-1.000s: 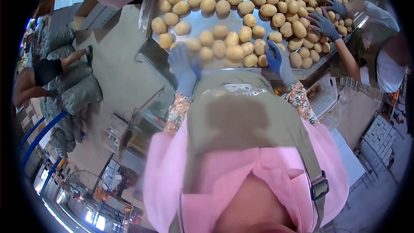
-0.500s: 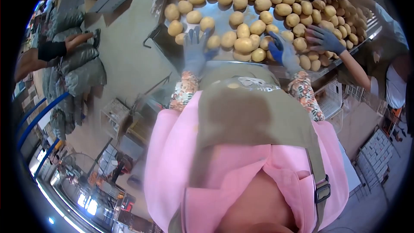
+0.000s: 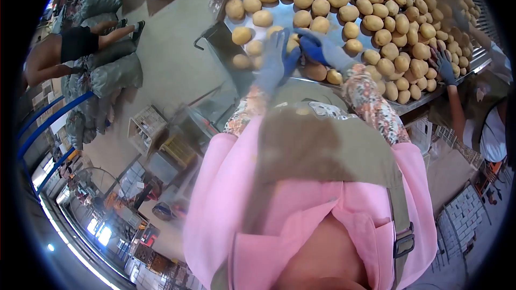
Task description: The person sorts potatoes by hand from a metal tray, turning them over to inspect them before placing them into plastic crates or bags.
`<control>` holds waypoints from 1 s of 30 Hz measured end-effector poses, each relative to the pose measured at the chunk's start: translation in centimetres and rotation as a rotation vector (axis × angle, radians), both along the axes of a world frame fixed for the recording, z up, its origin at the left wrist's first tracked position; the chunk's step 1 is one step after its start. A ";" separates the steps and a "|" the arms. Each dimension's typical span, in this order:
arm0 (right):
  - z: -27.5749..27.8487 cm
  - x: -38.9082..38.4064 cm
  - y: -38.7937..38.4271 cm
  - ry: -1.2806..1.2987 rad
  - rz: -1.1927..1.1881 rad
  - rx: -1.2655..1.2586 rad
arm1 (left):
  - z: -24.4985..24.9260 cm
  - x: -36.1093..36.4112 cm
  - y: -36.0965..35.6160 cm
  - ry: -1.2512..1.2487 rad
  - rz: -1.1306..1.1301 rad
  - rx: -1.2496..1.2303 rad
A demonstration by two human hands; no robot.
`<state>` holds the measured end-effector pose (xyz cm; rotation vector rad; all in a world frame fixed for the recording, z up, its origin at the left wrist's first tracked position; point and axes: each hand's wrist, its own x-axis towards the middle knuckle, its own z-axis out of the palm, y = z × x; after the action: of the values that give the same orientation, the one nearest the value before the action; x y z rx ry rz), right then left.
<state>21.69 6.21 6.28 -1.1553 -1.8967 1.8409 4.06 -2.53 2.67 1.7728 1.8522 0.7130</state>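
Many potatoes [image 3: 372,22] lie on a shiny metal table [image 3: 273,9]. My left hand [image 3: 275,63], in a grey and blue glove, rests over potatoes near the table's front edge, fingers stretched out and pointing away from me. Just right of it, my right hand [image 3: 322,51] is tilted, its blue palm side showing and its fingers extended to the left. A small potato [image 3: 293,44] shows between the two hands. Neither hand is wrapped round a potato. Floral sleeve cuffs cover both wrists.
A co-worker's gloved hand [image 3: 444,67] is among the potatoes at the right. Another person [image 3: 80,45] is at the left beside stuffed sacks [image 3: 115,75]. A metal hook [image 3: 200,43] juts from the table's left side; crates [image 3: 146,129] stand on the floor below.
My hands have come closer together, the left moving right and the right moving left. The view has shifted, so the table appears further right. The co-worker's nearer hand is further right and lower.
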 end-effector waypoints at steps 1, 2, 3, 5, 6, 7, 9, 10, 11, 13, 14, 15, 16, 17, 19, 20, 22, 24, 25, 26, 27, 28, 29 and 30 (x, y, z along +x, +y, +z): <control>0.0 1.4 0.5 0.028 -0.053 0.138 | 1.7 -0.9 0.0 0.140 -0.055 -0.087; -0.6 2.2 0.8 0.013 -0.212 0.145 | 1.8 -1.5 -0.5 0.139 -0.057 -0.086; -0.7 4.3 1.3 -0.144 -0.171 0.370 | 1.7 -2.1 -0.9 0.167 -0.077 -0.057; 0.5 8.1 0.7 -0.304 -0.141 0.592 | 2.2 -3.9 -1.2 0.301 -0.098 -0.077; 0.2 10.1 -0.4 -0.530 0.121 0.767 | 1.7 -4.9 -1.5 0.488 -0.054 -0.068; -0.1 11.3 -1.4 -0.754 0.396 0.929 | 0.5 -6.1 -1.7 0.350 0.094 -0.101; 0.4 10.7 -3.1 -0.660 0.353 0.759 | -1.3 -8.3 -1.9 0.210 0.235 -0.136; 0.4 10.1 -3.5 -0.557 0.320 0.596 | -1.8 -9.2 -2.1 0.343 0.275 0.026; 0.4 9.1 -3.8 -0.567 0.391 0.671 | -1.4 -9.6 -1.9 0.478 0.311 0.187; 0.3 5.2 -2.9 -0.522 0.506 0.643 | 0.0 -10.1 0.5 0.495 0.297 0.205; -0.6 2.8 -3.3 -0.421 0.487 0.502 | 0.8 -10.2 2.4 0.497 0.286 0.228; -2.0 0.5 -4.0 -0.327 0.463 0.360 | 0.7 -10.7 4.3 0.560 0.256 0.253; -3.8 -1.9 -3.6 -0.179 0.533 -0.049 | 0.6 -11.4 6.7 0.562 0.206 0.304; -3.7 -3.4 -3.8 -0.112 0.523 0.391 | 0.8 -11.9 9.3 0.564 0.163 0.354; -3.1 -6.2 -3.3 0.024 0.331 0.630 | 2.6 -11.3 14.2 0.424 0.180 0.199; -2.3 -6.8 -2.4 0.169 0.245 0.395 | 3.2 -10.8 16.1 0.322 0.208 0.104; -0.4 -4.7 0.3 0.127 0.116 0.071 | 0.9 -9.8 18.3 0.006 0.229 0.066; 1.0 -0.6 2.8 -0.033 -0.011 0.372 | 2.1 -6.9 18.2 -0.431 0.188 -0.157; 1.0 1.9 3.6 -0.249 0.021 0.638 | 0.7 -5.7 16.2 -0.001 0.070 -0.041; 0.8 4.6 3.8 -0.447 0.074 0.812 | -0.5 -4.3 13.7 0.427 -0.049 0.083; 0.2 6.5 2.7 -0.608 0.072 0.918 | -1.4 -2.8 11.3 0.516 -0.056 0.021; -0.8 9.3 2.0 -0.569 0.234 1.016 | -1.6 -1.6 9.2 0.608 -0.061 -0.040; -1.0 11.3 0.9 -0.546 0.271 0.992 | -0.5 -1.0 6.9 0.636 -0.132 -0.061; -1.3 11.6 -0.1 -0.536 0.290 0.983 | -0.3 -0.9 5.1 0.649 -0.165 -0.068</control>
<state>33.31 6.13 5.02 -1.0546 -2.8404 0.4408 3.14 2.58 2.39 2.2521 2.0381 -0.0061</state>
